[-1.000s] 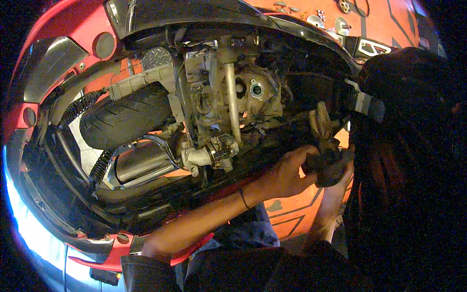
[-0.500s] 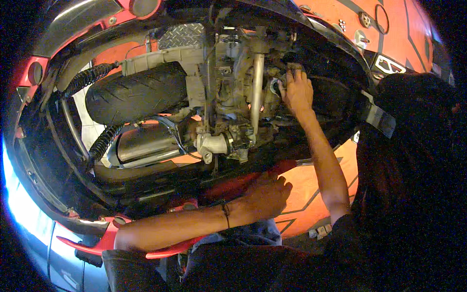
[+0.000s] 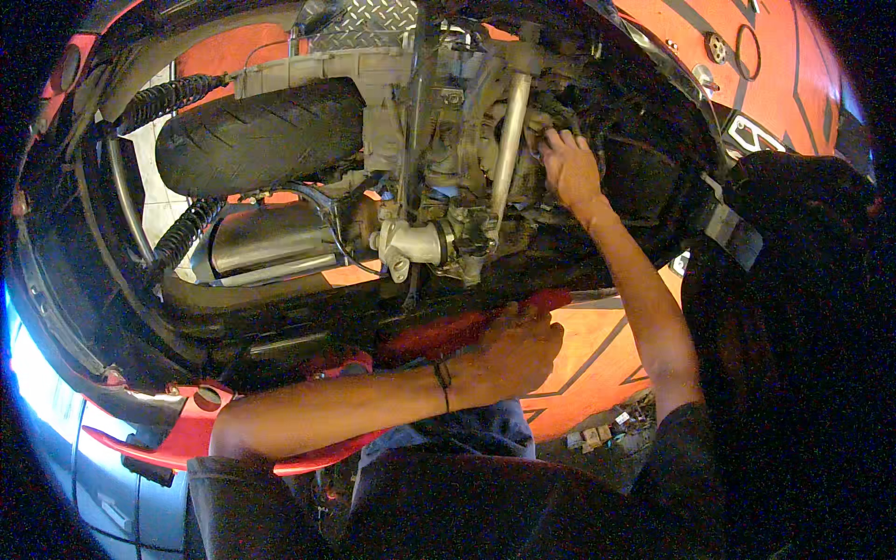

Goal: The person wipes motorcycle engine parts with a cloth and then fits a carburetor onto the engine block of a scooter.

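The underside of a black-and-red scooter body fills the view, with a rear tyre (image 3: 261,140), a silver upright tube (image 3: 511,140) and a metal intake fitting (image 3: 411,245). My right hand (image 3: 571,173) reaches up beside the tube, its fingers closed against a grimy engine housing (image 3: 490,140); what they grip is hidden. My left hand (image 3: 518,350) is low, near the red body panel (image 3: 434,331), its fingers loosely bent and apart, with nothing visible in them.
Two coil shocks (image 3: 187,238) and a silver exhaust (image 3: 266,247) flank the tyre. Behind the body, an orange surface (image 3: 784,84) carries a black ring (image 3: 747,51) and small metal parts. A large dark mass fills the right side; small clutter lies below.
My hands were together at the right on a dark object. My right hand moved up to the engine housing; my left dropped toward the red panel. The view has shifted over the scooter.
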Demonstrator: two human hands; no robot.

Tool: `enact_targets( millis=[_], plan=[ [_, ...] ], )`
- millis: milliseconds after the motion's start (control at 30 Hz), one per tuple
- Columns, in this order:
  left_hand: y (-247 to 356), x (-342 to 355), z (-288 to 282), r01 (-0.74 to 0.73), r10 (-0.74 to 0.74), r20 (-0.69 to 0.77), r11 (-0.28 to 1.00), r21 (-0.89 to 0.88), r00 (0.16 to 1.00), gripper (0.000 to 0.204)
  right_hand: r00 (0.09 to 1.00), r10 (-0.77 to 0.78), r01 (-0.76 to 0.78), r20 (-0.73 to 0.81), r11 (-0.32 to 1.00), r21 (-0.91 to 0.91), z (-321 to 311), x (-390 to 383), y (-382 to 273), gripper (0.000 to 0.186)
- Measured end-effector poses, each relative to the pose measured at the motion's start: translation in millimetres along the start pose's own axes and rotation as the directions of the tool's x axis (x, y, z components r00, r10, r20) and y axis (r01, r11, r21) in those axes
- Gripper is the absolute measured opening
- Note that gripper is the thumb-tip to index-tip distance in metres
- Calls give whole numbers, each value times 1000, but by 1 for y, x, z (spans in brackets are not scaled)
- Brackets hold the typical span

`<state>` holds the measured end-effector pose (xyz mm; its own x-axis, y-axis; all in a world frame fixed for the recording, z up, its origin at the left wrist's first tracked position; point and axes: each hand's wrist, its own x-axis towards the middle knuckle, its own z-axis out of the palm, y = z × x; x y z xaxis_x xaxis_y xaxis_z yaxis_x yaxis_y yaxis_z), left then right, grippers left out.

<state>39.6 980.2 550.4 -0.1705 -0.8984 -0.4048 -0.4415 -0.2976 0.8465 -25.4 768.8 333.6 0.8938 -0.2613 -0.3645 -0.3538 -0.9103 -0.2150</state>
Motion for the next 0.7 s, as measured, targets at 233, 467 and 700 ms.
enact_targets(
  millis=[233,467,700],
  plan=[
    [-3,1,-1,-50,49,11,998,29,999,20,980,-102,97,172,995,39,-9,-1,6,28],
    [-12,1,9,-19,17,34,998,59,999,31,927,-194,258,322,951,-168,-22,1,0,14],
    [-23,-9,13,31,-31,-20,999,35,999,29,972,234,-232,22,970,-66,-30,-1,-4,19]
  ],
)
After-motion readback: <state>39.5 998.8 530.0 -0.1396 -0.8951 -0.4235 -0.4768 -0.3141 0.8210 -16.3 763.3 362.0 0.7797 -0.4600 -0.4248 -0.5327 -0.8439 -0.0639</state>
